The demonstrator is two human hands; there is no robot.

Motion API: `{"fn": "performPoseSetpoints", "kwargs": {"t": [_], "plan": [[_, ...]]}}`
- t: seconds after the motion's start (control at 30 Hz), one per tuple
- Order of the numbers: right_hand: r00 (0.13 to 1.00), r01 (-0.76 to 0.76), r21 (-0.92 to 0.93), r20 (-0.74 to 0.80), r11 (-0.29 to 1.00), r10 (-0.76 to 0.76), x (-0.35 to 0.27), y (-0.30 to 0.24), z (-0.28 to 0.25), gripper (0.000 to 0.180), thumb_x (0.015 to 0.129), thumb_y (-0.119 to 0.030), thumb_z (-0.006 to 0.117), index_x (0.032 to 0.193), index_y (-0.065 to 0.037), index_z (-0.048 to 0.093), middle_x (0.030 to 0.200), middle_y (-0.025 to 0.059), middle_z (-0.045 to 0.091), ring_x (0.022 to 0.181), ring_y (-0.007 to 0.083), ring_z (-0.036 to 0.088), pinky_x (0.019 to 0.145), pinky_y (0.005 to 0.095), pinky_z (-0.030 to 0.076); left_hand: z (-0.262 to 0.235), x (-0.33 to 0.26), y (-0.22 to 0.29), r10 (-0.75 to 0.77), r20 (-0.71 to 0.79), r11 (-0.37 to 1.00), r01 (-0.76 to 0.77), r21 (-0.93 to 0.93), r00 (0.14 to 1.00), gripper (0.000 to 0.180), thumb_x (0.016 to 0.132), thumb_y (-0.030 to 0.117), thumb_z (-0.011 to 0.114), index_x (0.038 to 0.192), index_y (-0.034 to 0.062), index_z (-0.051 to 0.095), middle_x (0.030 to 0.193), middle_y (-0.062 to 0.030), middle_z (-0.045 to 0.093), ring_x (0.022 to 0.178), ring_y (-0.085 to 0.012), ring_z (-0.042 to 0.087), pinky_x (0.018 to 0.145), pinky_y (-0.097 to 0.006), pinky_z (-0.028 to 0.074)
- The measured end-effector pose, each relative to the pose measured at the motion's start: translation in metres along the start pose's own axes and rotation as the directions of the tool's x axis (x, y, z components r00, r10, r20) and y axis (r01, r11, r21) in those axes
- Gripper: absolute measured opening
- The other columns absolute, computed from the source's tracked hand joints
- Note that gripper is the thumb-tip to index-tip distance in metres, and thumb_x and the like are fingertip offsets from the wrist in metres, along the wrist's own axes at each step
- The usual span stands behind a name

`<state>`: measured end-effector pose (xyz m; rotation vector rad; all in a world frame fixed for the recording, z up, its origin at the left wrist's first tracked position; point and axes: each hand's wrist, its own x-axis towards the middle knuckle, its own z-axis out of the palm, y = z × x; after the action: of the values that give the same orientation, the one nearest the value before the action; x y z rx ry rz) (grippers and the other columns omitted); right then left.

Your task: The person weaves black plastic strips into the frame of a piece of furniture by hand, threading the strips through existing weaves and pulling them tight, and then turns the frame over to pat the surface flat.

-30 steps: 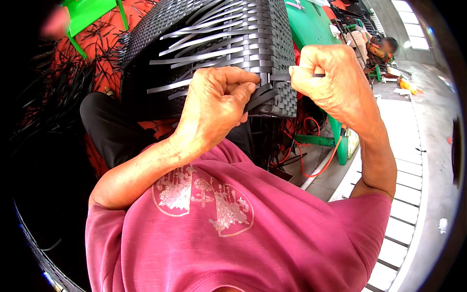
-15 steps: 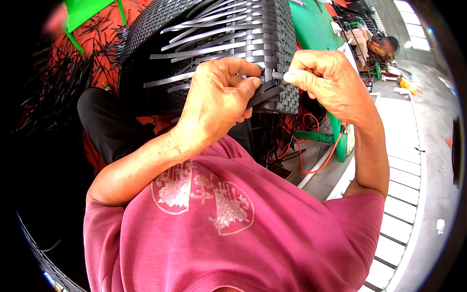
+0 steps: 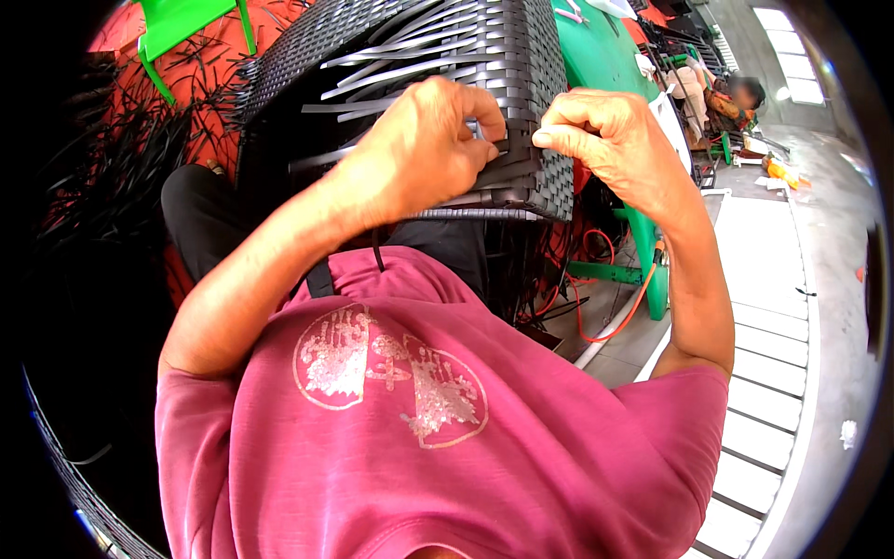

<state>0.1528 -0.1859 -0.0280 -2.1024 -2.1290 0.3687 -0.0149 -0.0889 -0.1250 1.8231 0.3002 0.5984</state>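
Note:
In front of me stands a black woven plastic wicker piece, its corner edge between my hands. Many loose flat strips stick out of the weave to the left. My left hand is closed in a pinch on a dark plastic strip at the near end of the weave. Just right of it, my right hand pinches with thumb and forefinger at the corner edge, where that strip seems to end. The fingers partly cover the strip.
A green table stands right behind the wicker, with an orange hose by its leg. Loose black strips litter the red floor at left, near a bright green chair. White slatted panels lie at right; a person sits farther back.
My left hand has risen slightly and turned flatter. The right hand has come a little left, nearer the weave. The strip that bowed out below my hands now lies closer to the wicker.

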Motion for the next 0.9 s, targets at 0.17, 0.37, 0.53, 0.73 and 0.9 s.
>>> {"fn": "performPoseSetpoints", "kwargs": {"t": [0.17, 0.37, 0.53, 0.73, 0.9], "plan": [[0.798, 0.28, -0.665, -0.239, 0.692, -0.553, 0.007, -0.044, -0.014, 0.021, 0.071, -0.007, 0.07, 0.091, -0.004, 0.066, 0.088, 0.0051, 0.064, 0.073, 0.0253, 0.059, 0.065, 0.0331, 0.042, -0.027, -0.005, 0.007, -0.163, -0.053, 0.939, 0.138, -0.314, 0.985, 0.004, 0.079, 0.004, 0.058, 0.079, -0.0003, 0.06, 0.056, 0.0048, 0.047, 0.048, -0.0017, 0.038, 0.044, -0.02, 0.027], [0.967, 0.253, 0.271, -0.091, 0.929, -0.237, 0.031, -0.046, 0.019, 0.014, 0.081, -0.006, 0.063, 0.092, 0.001, 0.065, 0.078, 0.0091, 0.064, 0.069, 0.0207, 0.061, 0.062, 0.0298, 0.047, -0.047, -0.042, 0.015, -0.061, -0.245, 0.889, -0.059, -0.454, 0.968, 0.009, 0.088, 0.006, 0.059, 0.092, -0.0023, 0.059, 0.067, -0.001, 0.057, 0.057, -0.0056, 0.049, 0.055, -0.019, 0.04], [0.997, -0.071, 0.387, 0.033, 0.919, 0.063, 0.028, -0.055, 0.01, 0.013, 0.085, -0.011, 0.063, 0.085, 0.002, 0.064, 0.059, -0.0006, 0.05, 0.056, 0.005, 0.043, 0.051, 0.0253, 0.038, -0.009, -0.044, -0.023, -0.247, -0.316, 0.743, -0.03, -0.669, 0.916, 0.015, 0.091, 0.015, 0.06, 0.093, 0.0016, 0.064, 0.08, -0.0009, 0.062, 0.074, -0.0069, 0.057, 0.063, -0.022, 0.049], [0.991, 0.116, -0.112, 0.084, 0.987, -0.107, 0.028, -0.054, 0.002, 0.01, 0.08, -0.005, 0.06, 0.078, 0.005, 0.061, 0.061, 0.0107, 0.055, 0.051, 0.0179, 0.05, 0.05, 0.0316, 0.038, 0.005, -0.043, -0.027, -0.467, -0.088, 0.777, 0.361, -0.516, 0.88, 0.014, 0.088, 0.011, 0.063, 0.084, -0.0013, 0.063, 0.062, -0.0007, 0.058, 0.049, -0.0051, 0.052, 0.043, -0.02, 0.044], [0.971, 0.175, -0.261, 0.207, 0.949, -0.122, 0.033, -0.054, 0.005, 0.012, 0.08, -0.01, 0.055, 0.073, 0.001, 0.056, 0.074, 0.0183, 0.056, 0.077, 0.0375, 0.053, 0.073, 0.0454, 0.041, 0.011, -0.039, -0.035, -0.354, -0.166, 0.892, 0.278, -0.357, 0.921, 0.018, 0.079, 0.011, 0.073, 0.083, -0.0021, 0.061, 0.064, -0.0006, 0.058, 0.053, -0.0043, 0.047, 0.045, -0.021, 0.039]]}}
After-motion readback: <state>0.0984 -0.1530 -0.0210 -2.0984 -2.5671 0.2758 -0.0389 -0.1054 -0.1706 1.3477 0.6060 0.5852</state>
